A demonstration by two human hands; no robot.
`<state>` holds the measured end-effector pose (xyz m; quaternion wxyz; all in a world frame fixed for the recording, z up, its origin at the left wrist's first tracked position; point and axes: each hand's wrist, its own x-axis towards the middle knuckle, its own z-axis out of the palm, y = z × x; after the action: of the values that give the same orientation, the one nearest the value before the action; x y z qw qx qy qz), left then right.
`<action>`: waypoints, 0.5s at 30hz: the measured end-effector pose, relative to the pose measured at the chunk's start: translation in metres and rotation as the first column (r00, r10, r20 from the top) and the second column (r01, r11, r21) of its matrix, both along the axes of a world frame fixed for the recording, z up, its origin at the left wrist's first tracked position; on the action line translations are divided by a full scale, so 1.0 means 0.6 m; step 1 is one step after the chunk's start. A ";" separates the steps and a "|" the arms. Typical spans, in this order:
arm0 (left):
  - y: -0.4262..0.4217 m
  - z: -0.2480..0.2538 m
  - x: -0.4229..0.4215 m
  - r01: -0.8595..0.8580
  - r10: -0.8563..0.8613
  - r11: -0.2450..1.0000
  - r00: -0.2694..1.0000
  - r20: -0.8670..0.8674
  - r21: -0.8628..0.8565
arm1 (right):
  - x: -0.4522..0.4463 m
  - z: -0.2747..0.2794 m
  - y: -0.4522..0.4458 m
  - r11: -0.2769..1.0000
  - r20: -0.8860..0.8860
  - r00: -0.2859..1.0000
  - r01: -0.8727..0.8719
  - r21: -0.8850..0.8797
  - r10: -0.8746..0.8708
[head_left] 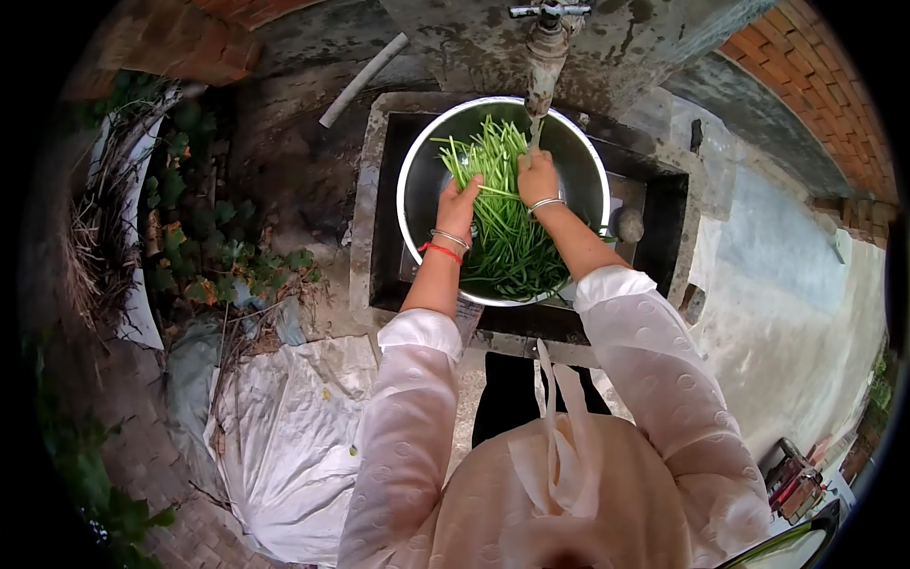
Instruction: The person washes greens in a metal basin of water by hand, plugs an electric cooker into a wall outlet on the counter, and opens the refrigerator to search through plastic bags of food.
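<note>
A wide metal basin (409,199) stands in a dark stone sink. Long green stalks with darker leaves (507,223) fill much of it, pale ends toward the back. My left hand (458,208) is closed round some stalks at the left of the bunch, its thumb on top. Just below the tap (545,71), my right hand (537,177) is closed at the right edge of the bunch. What its fingers hold is too small and hidden to make out.
The sink's stone rim (364,223) surrounds the basin. A round stone-like object (627,225) sits to the basin's right. Behind the sink, a pale pipe (364,80) lies at the left. White sheeting (294,446) and leafy plants (223,247) are at the left.
</note>
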<state>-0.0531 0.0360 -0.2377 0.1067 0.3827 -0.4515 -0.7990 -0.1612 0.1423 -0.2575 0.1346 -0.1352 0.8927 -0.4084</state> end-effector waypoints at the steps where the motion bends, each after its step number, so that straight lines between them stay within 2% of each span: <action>1: -0.017 -0.015 0.001 -0.002 0.007 0.996 0.998 0.055 -0.091 | -0.028 -0.005 0.015 0.995 0.041 0.998 -0.049 0.087 0.046; 2: -0.034 -0.032 0.004 0.003 0.017 0.984 0.994 0.109 -0.178 | -0.043 -0.009 0.031 0.989 -0.008 0.997 -0.081 0.121 0.083; 3: -0.050 -0.037 0.008 0.020 0.070 0.939 0.966 0.249 -0.344 | -0.050 -0.002 0.041 0.984 0.034 0.997 -0.076 0.163 0.071; 4: -0.060 -0.043 0.015 0.028 0.056 0.961 0.955 0.293 -0.276 | -0.054 0.004 0.048 0.976 0.077 0.995 -0.072 0.204 0.058; 6: -0.047 -0.034 0.017 0.040 0.056 0.956 0.947 0.315 -0.291 | -0.037 0.012 0.059 0.984 0.076 0.997 -0.008 0.180 -0.006; 8: -0.019 -0.055 0.018 0.127 0.160 0.824 0.883 0.441 -0.552 | -0.006 0.017 0.054 0.981 0.055 0.998 0.020 0.194 -0.031; 9: 0.003 -0.009 0.020 0.136 0.139 0.842 0.881 0.452 -0.522 | 0.020 0.012 0.036 0.975 0.032 0.999 0.022 0.223 -0.030; 10: 0.021 -0.030 0.027 0.173 0.170 0.745 0.885 0.434 -0.644 | 0.046 0.007 0.016 0.967 0.010 0.999 0.029 0.253 -0.033; 11: 0.038 -0.044 0.029 0.189 0.178 0.724 0.878 0.444 -0.664 | 0.077 0.000 -0.012 0.897 -0.027 0.992 -0.100 0.431 0.124; 12: 0.049 -0.053 0.031 0.209 0.184 0.701 0.871 0.456 -0.681 | 0.105 -0.005 -0.036 0.775 -0.030 0.960 -0.207 0.596 0.280; 14: 0.031 -0.059 0.045 0.180 0.080 0.801 0.913 0.400 -0.571 | 0.126 0.022 -0.050 0.627 0.104 0.814 -0.515 0.584 0.572; 15: 0.025 -0.047 0.057 0.223 0.021 0.797 0.919 0.394 -0.561 | 0.119 0.018 -0.041 0.588 0.078 0.787 -0.518 0.622 0.611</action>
<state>-0.0189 0.0510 -0.2657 0.0881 0.4522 -0.7112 -0.5310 -0.0897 0.1179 -0.2465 0.2288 -0.3897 0.8918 -0.0207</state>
